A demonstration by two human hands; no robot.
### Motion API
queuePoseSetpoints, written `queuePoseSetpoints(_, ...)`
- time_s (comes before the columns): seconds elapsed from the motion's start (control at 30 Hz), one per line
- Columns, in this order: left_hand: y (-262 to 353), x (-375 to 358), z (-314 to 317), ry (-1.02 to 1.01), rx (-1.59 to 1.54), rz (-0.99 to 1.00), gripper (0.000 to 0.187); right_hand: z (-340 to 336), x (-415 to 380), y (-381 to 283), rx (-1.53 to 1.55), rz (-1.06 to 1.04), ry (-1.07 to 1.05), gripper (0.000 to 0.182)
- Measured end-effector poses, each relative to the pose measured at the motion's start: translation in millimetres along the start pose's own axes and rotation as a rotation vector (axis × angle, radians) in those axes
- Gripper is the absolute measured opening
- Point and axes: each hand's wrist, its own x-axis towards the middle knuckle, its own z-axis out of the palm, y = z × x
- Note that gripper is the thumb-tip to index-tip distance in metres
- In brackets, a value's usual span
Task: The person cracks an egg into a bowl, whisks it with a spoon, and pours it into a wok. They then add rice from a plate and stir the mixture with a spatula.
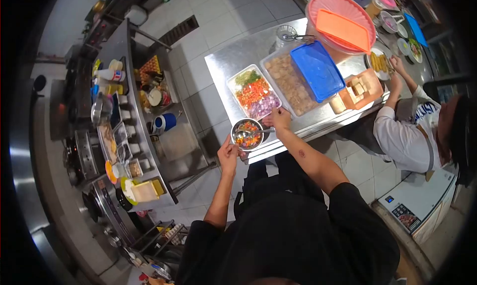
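Observation:
My left hand (229, 154) is closed on the rim of a round metal bowl (233, 142) at the table's near left corner. Diced orange, green and purple vegetables lie in the bowl. A metal spoon (248, 133) rests among them, its handle pointing right. My right hand (279, 120) bends around the near right corner of a white tray (239, 105), just above the spoon's handle. The tray carries chopped green, orange-red and purple vegetables in bands. Right of the tray stands a clear container (280, 81) of brownish chunks, partly covered by a blue lid (318, 71).
Farther right are an orange tub (370, 92) with pale blocks and a large pink lidded container (343, 7). A glass (285, 34) with tongs stands behind. A co-worker (407, 131) handles a plate at right. A steel counter (121, 46) with containers stands at left.

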Motion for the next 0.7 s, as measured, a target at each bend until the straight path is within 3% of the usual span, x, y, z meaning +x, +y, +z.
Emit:
queuePoseSetpoints(0.13,2,-2,-6,0.006,0.000,0.007,0.050,7,23,-17,0.062,0.040,-0.181,0.013)
queuePoseSetpoints(0.33,8,6,7,-0.030,0.010,-0.014,0.050,-6,12,-36,-0.180,0.244,-0.316,0.030)
queuePoseSetpoints(0.4,-5,13,14,-0.034,-0.030,-0.011,0.051,-25,-17,-44,-1.176,-0.455,-0.385,0.034)
queuePoseSetpoints(0.53,-26,22,30,-0.133,-0.081,-0.043,0.051,-44,-74,-67,-1.467,-0.598,-0.523,0.031)
queuePoseSetpoints(0.6,-21,21,43,-0.152,-0.048,-0.070,0.052,-48,-87,-73,-1.514,-0.722,-0.455,0.021)
queuePoseSetpoints(0.67,-14,20,52,-0.144,-0.073,-0.093,0.054,-49,-98,-84,-1.575,-0.710,-0.429,0.014)
queuePoseSetpoints(0.7,-16,20,54,-0.150,-0.059,-0.077,0.053,-55,-95,-83,-1.506,-0.851,-0.359,0.015)
